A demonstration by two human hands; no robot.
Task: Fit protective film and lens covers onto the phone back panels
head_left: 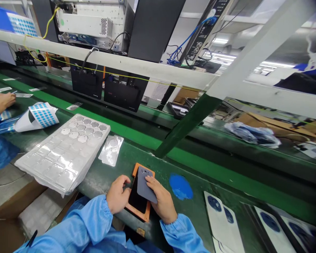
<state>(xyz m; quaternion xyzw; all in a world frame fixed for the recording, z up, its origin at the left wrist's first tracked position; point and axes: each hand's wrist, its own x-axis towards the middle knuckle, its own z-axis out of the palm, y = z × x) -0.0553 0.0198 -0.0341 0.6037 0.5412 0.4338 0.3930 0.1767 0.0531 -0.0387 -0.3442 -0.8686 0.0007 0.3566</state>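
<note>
My left hand (117, 194) grips the edge of a black glossy phone-shaped panel (135, 197), which lies in an orange rubber jig (144, 170) on the green workbench. My right hand (160, 199) holds a grey rounded-corner pad (146, 185) with its fingers on top. The pad lies tilted over the black panel and hides most of it. Both hands are above the jig, and my light blue sleeves reach in from the bottom edge.
A clear blister tray (63, 154) with round parts and a loose blister piece (111, 150) lie left of the jig. Further left, a co-worker's hand (2, 102) is near a blue-dotted sticker sheet (43, 115). A blue patch (180, 187) and white cards with blue circles (222, 219) lie right.
</note>
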